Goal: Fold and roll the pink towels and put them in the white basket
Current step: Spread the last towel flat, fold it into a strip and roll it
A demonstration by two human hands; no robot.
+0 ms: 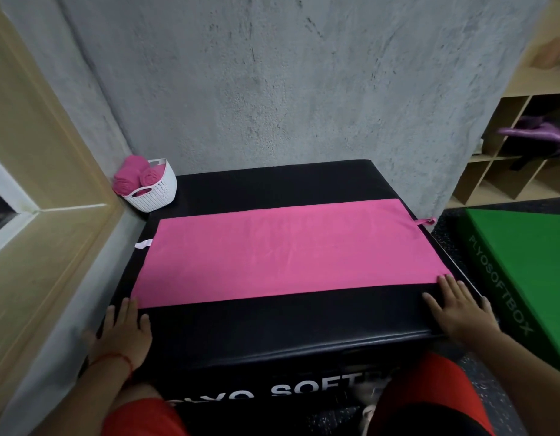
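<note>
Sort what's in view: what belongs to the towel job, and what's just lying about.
Job: flat pink towel, rolled pink towels, white basket, black soft box under the towel, left hand, right hand.
Lying about: green soft box, purple object, wooden cubby shelf.

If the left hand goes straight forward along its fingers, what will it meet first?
Probably the near left corner of the towel, which lies flat just ahead of the left hand on the black box. Whether they already touch is unclear.
</note>
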